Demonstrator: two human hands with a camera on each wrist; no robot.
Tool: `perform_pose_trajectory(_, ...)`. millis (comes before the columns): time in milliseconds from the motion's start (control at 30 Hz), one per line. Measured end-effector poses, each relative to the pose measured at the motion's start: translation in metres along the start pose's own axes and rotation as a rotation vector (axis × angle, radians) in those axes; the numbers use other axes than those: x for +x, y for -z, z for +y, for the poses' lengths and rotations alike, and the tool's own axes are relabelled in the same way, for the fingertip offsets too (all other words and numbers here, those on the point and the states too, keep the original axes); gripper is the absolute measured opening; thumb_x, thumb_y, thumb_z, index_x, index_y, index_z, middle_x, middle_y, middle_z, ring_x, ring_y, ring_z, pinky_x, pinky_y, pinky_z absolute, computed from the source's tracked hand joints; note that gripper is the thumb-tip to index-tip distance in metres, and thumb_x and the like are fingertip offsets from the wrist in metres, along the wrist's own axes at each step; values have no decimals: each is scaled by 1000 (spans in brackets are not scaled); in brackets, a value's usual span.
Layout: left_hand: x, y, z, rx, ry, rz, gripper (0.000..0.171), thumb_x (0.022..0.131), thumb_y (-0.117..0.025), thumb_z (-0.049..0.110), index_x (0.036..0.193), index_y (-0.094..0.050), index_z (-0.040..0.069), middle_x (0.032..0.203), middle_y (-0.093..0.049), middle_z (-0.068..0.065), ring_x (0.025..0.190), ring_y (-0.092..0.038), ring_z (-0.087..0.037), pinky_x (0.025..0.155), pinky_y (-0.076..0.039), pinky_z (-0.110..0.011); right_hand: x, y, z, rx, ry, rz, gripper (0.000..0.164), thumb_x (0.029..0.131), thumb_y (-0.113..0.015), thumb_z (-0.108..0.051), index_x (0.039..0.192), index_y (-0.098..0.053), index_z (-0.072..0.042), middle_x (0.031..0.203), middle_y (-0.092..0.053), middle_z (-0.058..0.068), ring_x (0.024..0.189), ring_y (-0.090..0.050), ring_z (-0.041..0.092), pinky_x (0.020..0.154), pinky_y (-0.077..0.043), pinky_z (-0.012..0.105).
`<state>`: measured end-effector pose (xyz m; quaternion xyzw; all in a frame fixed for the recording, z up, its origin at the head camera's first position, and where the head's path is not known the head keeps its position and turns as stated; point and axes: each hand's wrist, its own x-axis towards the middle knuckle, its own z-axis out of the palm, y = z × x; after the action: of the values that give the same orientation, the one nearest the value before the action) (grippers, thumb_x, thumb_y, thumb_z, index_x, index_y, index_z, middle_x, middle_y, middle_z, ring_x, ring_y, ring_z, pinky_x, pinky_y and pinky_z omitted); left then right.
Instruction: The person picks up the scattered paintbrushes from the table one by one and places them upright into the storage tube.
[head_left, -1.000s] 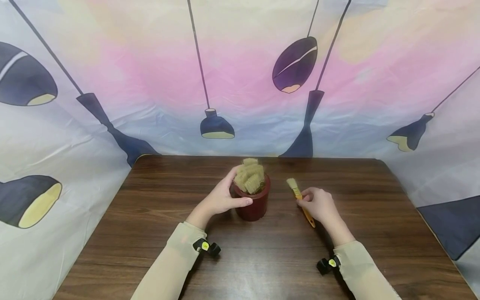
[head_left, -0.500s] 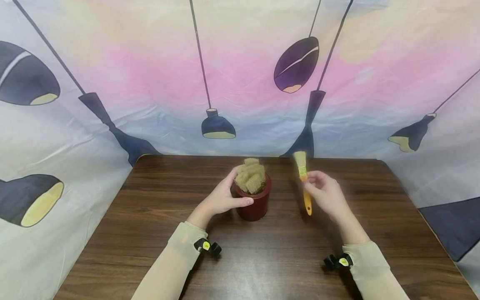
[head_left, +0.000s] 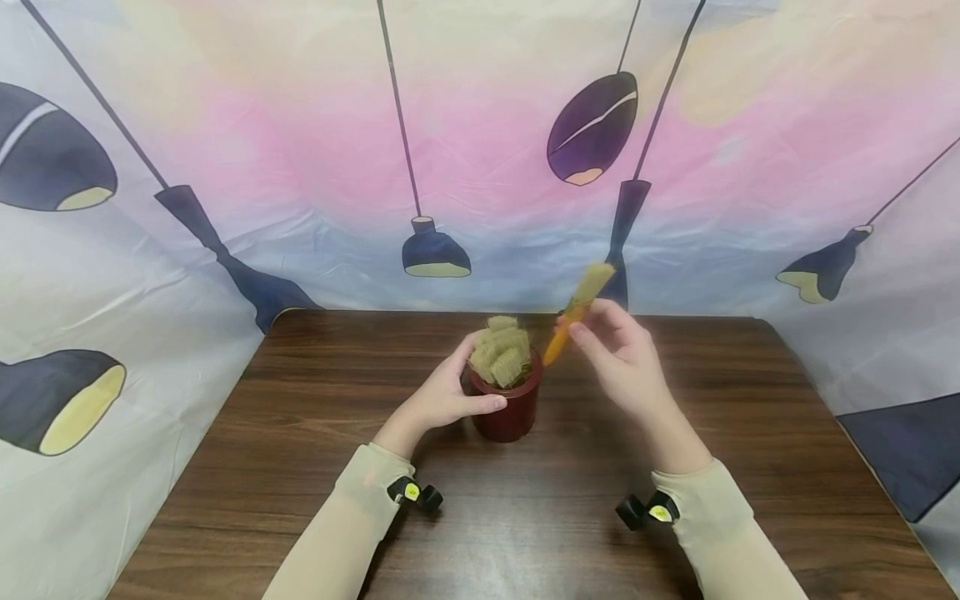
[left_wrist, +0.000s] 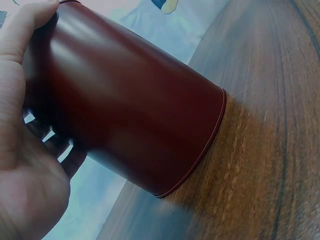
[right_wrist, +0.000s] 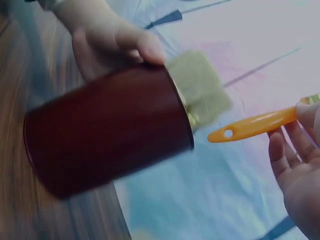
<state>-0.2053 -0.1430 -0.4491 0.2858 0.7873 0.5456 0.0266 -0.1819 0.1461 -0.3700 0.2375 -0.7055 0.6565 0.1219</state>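
Note:
A dark red round holder (head_left: 507,418) stands upright on the table, packed with several paintbrushes (head_left: 501,354) whose pale bristles point up. My left hand (head_left: 442,396) grips it round its left side, thumb across the front near the rim; the left wrist view shows the holder's smooth wall (left_wrist: 130,100) close up. Right of the rim, my right hand (head_left: 622,354) pinches a paintbrush (head_left: 567,327) with an orange handle. Its bristles tilt up and to the right, and the handle end points down towards the rim. In the right wrist view, the handle (right_wrist: 255,126) hangs just off the holder's mouth.
Under everything lies a brown wood-grain table (head_left: 300,433). A pastel cloth backdrop (head_left: 315,133) printed with dark hanging lamps rises behind the table's far edge. Small black cameras are strapped to both wrists.
The right hand has lifted the paintbrush off the table, raised its bristle end, and carried it left to the holder's rim. The left hand and holder have stayed put.

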Motion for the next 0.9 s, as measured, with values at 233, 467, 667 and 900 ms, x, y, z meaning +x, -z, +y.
perform_pose_trajectory(233,1,0,-2,-26,-34,-2,95,86,-93,33,166,-41,23,161,-52,-1,147,-49,-26,122,-37,-60,1,-23,5,-79,13,-118,17,106,-67,3,123,-67,4,116,-76,20,107,-74,18,92,-63,34)
perform_pose_trajectory(467,1,1,-1,-12,-20,2,97,86,-92,38,166,-40,24,159,-53,-1,144,-51,-24,120,-39,-58,-1,-30,15,-259,0,-198,23,105,-73,-7,128,-73,-3,118,-77,8,102,-74,26,88,-62,37)
perform_pose_trajectory(667,1,0,-2,-6,-19,4,96,86,-92,36,166,-40,25,158,-54,-1,144,-52,-24,120,-39,-58,0,-28,17,-351,143,-268,18,102,-75,-2,120,-74,-3,113,-75,6,100,-70,22,86,-60,40)
perform_pose_trajectory(900,0,0,-2,1,-19,1,95,87,-91,35,166,-40,25,156,-55,-3,143,-52,-26,119,-40,-60,2,-22,26,-504,349,-388,17,98,-78,0,114,-74,-4,108,-74,4,104,-67,24,92,-56,47)
